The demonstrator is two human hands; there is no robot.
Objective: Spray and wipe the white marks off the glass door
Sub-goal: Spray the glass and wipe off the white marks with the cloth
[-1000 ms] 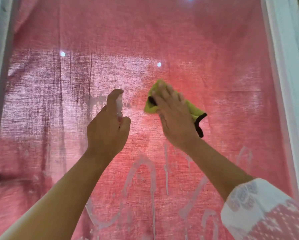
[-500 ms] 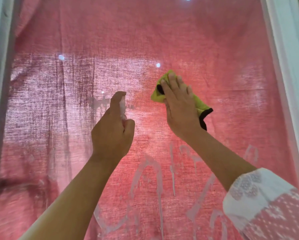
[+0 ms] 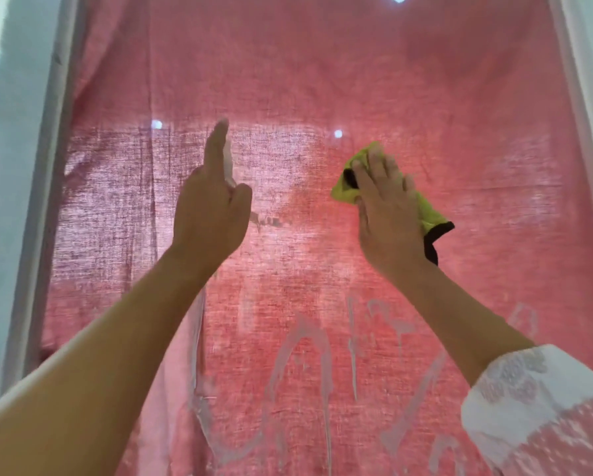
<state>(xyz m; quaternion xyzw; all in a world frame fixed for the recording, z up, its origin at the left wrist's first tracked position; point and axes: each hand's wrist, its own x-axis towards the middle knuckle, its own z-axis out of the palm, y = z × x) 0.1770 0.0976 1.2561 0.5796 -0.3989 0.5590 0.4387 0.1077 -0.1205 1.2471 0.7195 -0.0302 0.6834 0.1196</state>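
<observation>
Clear glass door (image 3: 322, 63), red woven curtain (image 3: 460, 97) behind it, is showing smeared white marks (image 3: 309, 365) streaking its 6 o'clock area. Left hand (image 3: 209, 207) is gripping a mostly hidden pale spray bottle (image 3: 229, 168), index raised. Right hand (image 3: 388, 214), fingers flat, is pressing a yellow-green black-edged cloth (image 3: 345, 192) on the glass toward 3 o'clock.

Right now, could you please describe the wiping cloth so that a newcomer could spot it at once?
Find the tall glass door with the red woven curtain behind it. Right of centre, above the white smeared marks, the right hand presses a folded lime-green cloth flat on the pane. It is the only green thing there, edged in black.
</observation>
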